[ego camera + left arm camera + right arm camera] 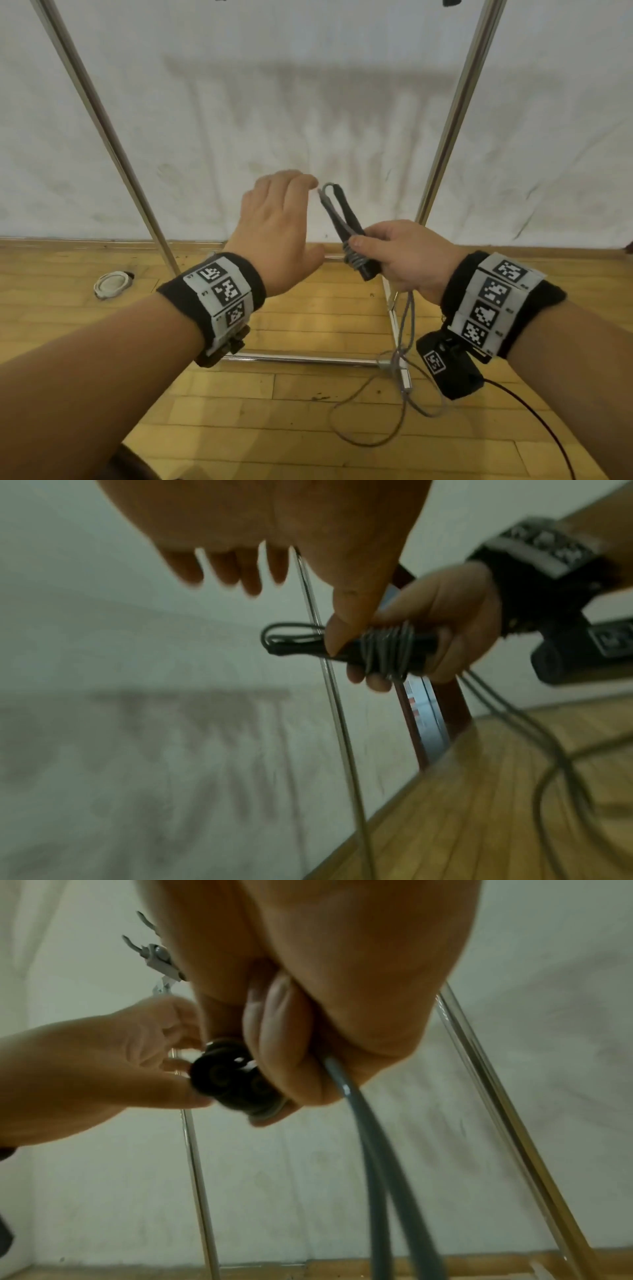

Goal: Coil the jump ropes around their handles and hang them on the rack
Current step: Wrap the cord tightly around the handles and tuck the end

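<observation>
Right hand clamps fingers and thumb round two black handles held side by side. Long axis tilts up-left away from body: butt ends low near palm, rope ends high by left fingertips. Grey rope wraps handles in several turns at grip; loose remainder drops to wood floor in slack loops. Left hand beside handles, fingers relaxed and slightly apart, holding nothing. Metal rack uprights stand behind against white wall. White coiled rope lies on floor by left upright.
</observation>
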Action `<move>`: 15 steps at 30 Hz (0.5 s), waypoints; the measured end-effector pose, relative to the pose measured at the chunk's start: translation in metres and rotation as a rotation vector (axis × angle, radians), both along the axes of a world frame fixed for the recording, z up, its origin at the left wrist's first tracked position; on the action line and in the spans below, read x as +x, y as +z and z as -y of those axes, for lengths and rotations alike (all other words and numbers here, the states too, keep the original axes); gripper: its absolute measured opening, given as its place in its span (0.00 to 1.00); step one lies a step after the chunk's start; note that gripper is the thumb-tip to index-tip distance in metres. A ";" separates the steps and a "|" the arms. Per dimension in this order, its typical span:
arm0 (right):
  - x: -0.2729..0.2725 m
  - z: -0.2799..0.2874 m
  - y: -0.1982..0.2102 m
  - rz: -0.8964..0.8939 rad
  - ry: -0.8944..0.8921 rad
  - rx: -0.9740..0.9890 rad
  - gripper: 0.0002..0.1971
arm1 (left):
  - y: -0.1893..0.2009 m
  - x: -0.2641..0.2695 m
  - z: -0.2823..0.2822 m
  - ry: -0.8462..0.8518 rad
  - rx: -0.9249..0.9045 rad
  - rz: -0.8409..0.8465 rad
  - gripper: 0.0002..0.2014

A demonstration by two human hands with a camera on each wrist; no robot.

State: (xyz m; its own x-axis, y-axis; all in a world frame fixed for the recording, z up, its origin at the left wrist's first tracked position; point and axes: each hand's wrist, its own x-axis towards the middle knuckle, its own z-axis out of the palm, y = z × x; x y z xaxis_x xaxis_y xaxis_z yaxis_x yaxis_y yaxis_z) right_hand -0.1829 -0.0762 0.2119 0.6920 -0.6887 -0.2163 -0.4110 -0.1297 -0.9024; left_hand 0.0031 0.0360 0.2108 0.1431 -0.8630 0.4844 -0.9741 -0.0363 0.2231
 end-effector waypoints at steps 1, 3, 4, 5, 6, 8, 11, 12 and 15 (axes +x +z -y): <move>0.001 0.001 -0.003 0.042 -0.055 0.009 0.18 | 0.000 0.001 -0.001 0.002 0.125 -0.137 0.38; 0.005 -0.002 -0.006 0.080 -0.120 -0.021 0.18 | -0.004 -0.001 -0.001 -0.045 0.395 -0.372 0.36; 0.007 -0.006 -0.006 0.070 -0.130 -0.067 0.18 | -0.006 -0.004 -0.001 -0.084 0.486 -0.441 0.34; 0.010 -0.011 -0.007 0.035 -0.123 -0.141 0.18 | -0.009 -0.008 0.000 -0.115 0.526 -0.473 0.32; 0.013 -0.015 -0.007 -0.020 -0.102 -0.234 0.19 | -0.010 -0.010 0.000 -0.130 0.529 -0.493 0.29; 0.016 -0.023 -0.008 -0.117 -0.047 -0.403 0.19 | -0.010 -0.009 0.002 -0.147 0.531 -0.563 0.21; 0.018 -0.029 -0.005 -0.166 0.027 -0.499 0.19 | -0.011 -0.005 0.001 -0.213 0.605 -0.836 0.14; 0.017 -0.029 -0.003 -0.175 0.044 -0.519 0.19 | -0.011 -0.004 0.000 -0.233 0.609 -0.929 0.13; 0.016 -0.026 0.006 -0.201 0.087 -0.593 0.18 | -0.011 -0.002 -0.002 -0.290 0.565 -1.132 0.16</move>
